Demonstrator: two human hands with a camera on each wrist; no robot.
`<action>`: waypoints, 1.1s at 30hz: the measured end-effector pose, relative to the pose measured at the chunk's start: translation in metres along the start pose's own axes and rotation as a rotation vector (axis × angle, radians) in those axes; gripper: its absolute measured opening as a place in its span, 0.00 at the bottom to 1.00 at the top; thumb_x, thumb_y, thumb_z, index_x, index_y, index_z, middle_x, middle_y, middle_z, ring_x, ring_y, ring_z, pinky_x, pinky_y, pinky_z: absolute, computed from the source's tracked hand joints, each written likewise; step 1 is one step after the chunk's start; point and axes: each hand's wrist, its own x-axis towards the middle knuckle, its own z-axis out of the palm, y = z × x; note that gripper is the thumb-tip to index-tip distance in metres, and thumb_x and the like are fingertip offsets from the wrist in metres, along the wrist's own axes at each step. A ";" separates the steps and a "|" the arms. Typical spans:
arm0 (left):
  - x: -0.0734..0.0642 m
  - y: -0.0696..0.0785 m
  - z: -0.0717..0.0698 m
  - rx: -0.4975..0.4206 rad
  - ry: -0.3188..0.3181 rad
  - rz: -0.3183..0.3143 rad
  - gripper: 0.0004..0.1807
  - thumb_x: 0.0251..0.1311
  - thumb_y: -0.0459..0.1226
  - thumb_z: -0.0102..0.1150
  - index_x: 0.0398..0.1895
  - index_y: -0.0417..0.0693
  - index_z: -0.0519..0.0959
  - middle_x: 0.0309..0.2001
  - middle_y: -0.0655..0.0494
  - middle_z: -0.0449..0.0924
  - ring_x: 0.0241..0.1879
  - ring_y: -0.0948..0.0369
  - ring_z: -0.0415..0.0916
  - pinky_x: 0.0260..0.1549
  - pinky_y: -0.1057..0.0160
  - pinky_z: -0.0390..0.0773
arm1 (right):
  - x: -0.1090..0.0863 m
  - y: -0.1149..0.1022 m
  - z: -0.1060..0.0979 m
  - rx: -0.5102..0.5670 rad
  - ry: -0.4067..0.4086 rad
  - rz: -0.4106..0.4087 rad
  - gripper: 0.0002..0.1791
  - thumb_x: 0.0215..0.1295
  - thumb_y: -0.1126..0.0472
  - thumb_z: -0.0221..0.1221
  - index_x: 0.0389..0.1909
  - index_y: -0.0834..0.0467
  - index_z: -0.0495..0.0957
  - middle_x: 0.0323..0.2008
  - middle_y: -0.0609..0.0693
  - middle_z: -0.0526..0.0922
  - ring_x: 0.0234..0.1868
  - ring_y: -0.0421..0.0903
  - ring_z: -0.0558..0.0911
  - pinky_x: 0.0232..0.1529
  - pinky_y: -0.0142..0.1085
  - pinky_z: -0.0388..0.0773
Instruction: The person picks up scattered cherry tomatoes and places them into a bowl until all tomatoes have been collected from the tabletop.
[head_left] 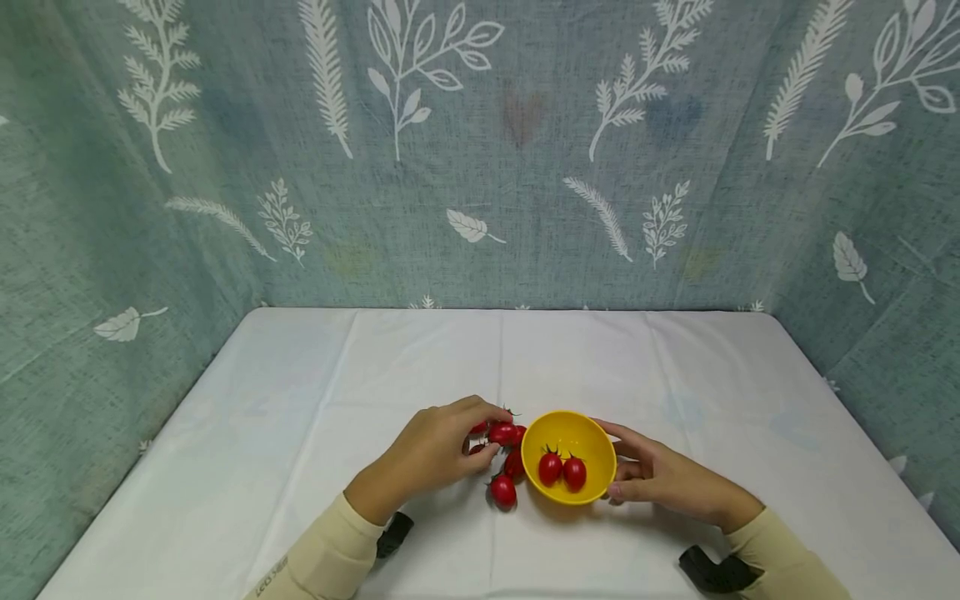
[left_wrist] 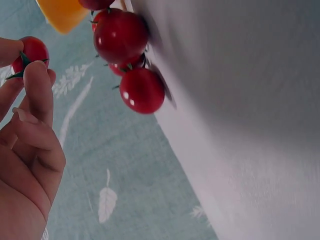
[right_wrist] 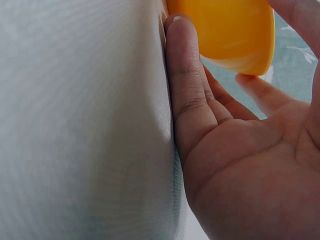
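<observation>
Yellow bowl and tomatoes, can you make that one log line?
left hand: pinches one tomato; right hand: touches yellow bowl; inside bowl: two tomatoes; beside bowl: more tomatoes on white cloth

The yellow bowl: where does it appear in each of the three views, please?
Head: low, slightly right of centre; the yellow bowl holds two cherry tomatoes.
Left wrist: upper left, cut off by the top edge.
Right wrist: top, right of centre, partly cut off, at the fingers of the right hand.
Shared landmark: white tablecloth.
</observation>
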 end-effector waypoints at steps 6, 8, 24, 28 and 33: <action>0.005 0.008 0.005 -0.050 0.000 0.018 0.19 0.62 0.44 0.66 0.56 0.61 0.80 0.49 0.67 0.83 0.29 0.70 0.73 0.32 0.75 0.76 | 0.000 0.001 -0.001 0.002 -0.008 -0.005 0.47 0.69 0.60 0.62 0.80 0.48 0.44 0.73 0.67 0.59 0.51 0.54 0.82 0.52 0.37 0.81; 0.009 0.012 0.006 -0.059 -0.003 0.030 0.19 0.62 0.44 0.66 0.57 0.61 0.79 0.50 0.67 0.83 0.27 0.71 0.73 0.31 0.75 0.75 | -0.001 0.001 -0.002 0.002 -0.007 -0.003 0.47 0.69 0.60 0.62 0.80 0.48 0.44 0.72 0.67 0.59 0.50 0.54 0.82 0.51 0.37 0.81; 0.045 0.028 0.021 -0.032 -0.138 0.033 0.16 0.62 0.46 0.67 0.52 0.60 0.79 0.47 0.66 0.85 0.26 0.69 0.69 0.28 0.72 0.71 | -0.001 0.002 -0.002 0.014 -0.021 -0.026 0.46 0.70 0.61 0.61 0.80 0.47 0.44 0.72 0.66 0.59 0.50 0.54 0.82 0.51 0.37 0.81; 0.050 0.028 0.027 -0.029 -0.189 0.013 0.16 0.62 0.47 0.67 0.52 0.60 0.80 0.48 0.67 0.85 0.38 0.68 0.78 0.41 0.68 0.79 | 0.000 0.003 -0.002 0.026 -0.026 -0.029 0.45 0.70 0.61 0.61 0.80 0.47 0.45 0.72 0.66 0.59 0.50 0.54 0.82 0.51 0.37 0.81; 0.057 0.029 0.032 -0.028 -0.240 0.010 0.16 0.62 0.48 0.67 0.52 0.61 0.81 0.48 0.69 0.85 0.46 0.68 0.80 0.47 0.65 0.80 | 0.000 0.004 -0.004 0.018 -0.030 -0.048 0.44 0.70 0.61 0.60 0.80 0.46 0.46 0.71 0.65 0.61 0.51 0.54 0.82 0.51 0.38 0.82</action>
